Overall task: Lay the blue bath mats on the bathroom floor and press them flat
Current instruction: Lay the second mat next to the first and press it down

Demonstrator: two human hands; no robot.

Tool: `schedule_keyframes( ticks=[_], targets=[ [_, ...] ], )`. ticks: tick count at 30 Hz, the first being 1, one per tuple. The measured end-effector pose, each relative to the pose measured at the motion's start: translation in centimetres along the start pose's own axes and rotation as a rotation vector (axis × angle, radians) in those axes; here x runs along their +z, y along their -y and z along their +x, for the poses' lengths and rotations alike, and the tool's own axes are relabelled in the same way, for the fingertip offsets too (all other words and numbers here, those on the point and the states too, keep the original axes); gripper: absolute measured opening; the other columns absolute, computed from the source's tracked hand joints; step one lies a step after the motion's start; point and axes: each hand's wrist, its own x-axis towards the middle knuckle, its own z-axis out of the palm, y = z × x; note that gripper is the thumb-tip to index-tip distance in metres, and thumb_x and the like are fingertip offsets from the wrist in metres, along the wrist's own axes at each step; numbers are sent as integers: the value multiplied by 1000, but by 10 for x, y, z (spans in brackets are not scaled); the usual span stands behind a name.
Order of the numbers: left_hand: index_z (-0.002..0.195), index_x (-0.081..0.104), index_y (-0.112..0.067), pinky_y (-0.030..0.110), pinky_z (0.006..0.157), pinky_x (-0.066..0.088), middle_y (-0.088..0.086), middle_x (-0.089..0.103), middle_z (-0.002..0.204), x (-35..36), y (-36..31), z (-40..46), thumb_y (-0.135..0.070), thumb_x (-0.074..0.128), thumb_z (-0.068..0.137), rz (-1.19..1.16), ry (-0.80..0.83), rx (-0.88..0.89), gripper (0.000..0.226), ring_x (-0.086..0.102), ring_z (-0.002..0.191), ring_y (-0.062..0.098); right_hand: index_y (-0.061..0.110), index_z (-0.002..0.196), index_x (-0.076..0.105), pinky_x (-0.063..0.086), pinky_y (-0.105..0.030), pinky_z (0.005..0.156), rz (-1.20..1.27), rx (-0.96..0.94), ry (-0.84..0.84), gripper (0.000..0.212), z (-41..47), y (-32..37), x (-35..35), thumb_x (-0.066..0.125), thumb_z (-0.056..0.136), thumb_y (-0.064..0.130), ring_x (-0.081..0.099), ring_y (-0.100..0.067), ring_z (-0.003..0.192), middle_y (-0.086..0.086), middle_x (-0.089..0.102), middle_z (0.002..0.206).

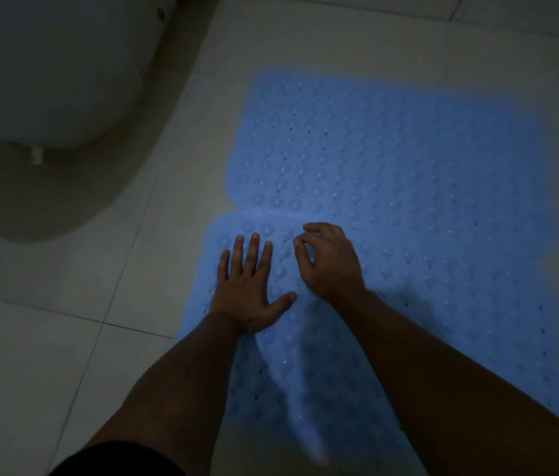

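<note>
Two blue bath mats with round bumps and small holes lie side by side on the tiled floor. The far mat (391, 142) meets the near mat (443, 304) along a seam in front of my hands. My left hand (249, 286) rests flat, palm down with fingers spread, on the near mat's far left corner. Just right of it, my right hand (331, 262) sits on the same mat with its fingers curled downward and nothing visible in them.
A white toilet (48, 63) with a grey base (48, 187) stands at the upper left, close to the far mat's left edge. Pale floor tiles (48, 338) spread to the left and behind the mats. A dark trouser leg (116, 458) shows at the bottom.
</note>
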Motion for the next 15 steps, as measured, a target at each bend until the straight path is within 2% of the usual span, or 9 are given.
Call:
schedule_keyframes(
  ticks=[1, 2, 3, 5, 6, 9, 12, 14, 15],
  targets=[
    [164, -8, -26, 53, 126, -10, 4, -23, 171, -9, 1, 1, -83, 21, 91, -27, 35, 0, 98, -26, 156, 28, 17, 105, 74, 51, -47, 94, 2, 28, 33, 25, 0, 5, -7, 56, 96, 32, 58, -26, 120, -3, 68, 121],
    [165, 4, -26, 53, 127, -1, 5, -11, 173, -17, 2, 4, -79, 18, 91, -62, 44, -5, 92, -14, 159, 29, 17, 106, 74, 50, -47, 95, 0, 48, 66, 26, 2, 11, -13, 55, 97, 32, 58, -27, 119, -3, 68, 121],
    [163, 24, -23, 51, 124, 15, 8, 12, 172, -26, 4, 8, -72, 18, 91, -102, 23, -21, 87, 7, 159, 31, 17, 107, 73, 50, -46, 95, -6, 57, 91, 28, 5, 17, -18, 53, 97, 33, 58, -28, 117, -3, 68, 120],
    [147, 53, -18, 48, 107, 41, 10, 54, 150, -44, 10, 9, -59, 23, 90, -132, -75, -42, 76, 45, 143, 34, 19, 107, 72, 49, -46, 94, -14, 65, 134, 32, 11, 34, -26, 47, 96, 36, 59, -29, 112, -3, 67, 117],
    [141, 59, -17, 48, 100, 47, 10, 62, 140, -50, 15, 8, -53, 27, 90, -129, -123, -44, 70, 52, 137, 35, 19, 107, 72, 49, -46, 95, -20, 69, 157, 32, 14, 43, -29, 47, 96, 36, 59, -30, 112, -4, 67, 117],
    [136, 63, -15, 52, 95, 50, 12, 66, 134, -62, 39, 0, -36, 40, 91, -105, -224, -108, 54, 52, 137, 39, 20, 105, 71, 50, -46, 96, -96, 61, 222, 29, 20, 72, -22, 47, 98, 33, 60, -31, 111, -6, 66, 117],
    [132, 65, -13, 55, 94, 49, 12, 66, 132, -63, 69, -14, -28, 47, 87, -76, -283, -209, 51, 49, 137, 41, 19, 105, 70, 51, -44, 95, -145, -24, 253, 32, 5, 99, 13, 42, 97, 31, 61, -31, 112, -6, 65, 116],
    [132, 65, -12, 56, 94, 48, 12, 65, 133, -60, 85, -20, -27, 46, 87, -79, -310, -267, 51, 48, 138, 41, 15, 118, 67, 47, -49, 104, -139, -76, 269, 39, -13, 112, 46, 39, 96, 31, 53, -32, 129, -10, 62, 130],
    [133, 64, -12, 56, 95, 48, 12, 65, 134, -57, 94, -23, -26, 47, 87, -78, -316, -292, 51, 47, 139, 40, 13, 131, 61, 39, -53, 112, -159, -85, 308, 46, -23, 118, 64, 36, 96, 33, 42, -34, 141, -13, 54, 143]
  ],
)
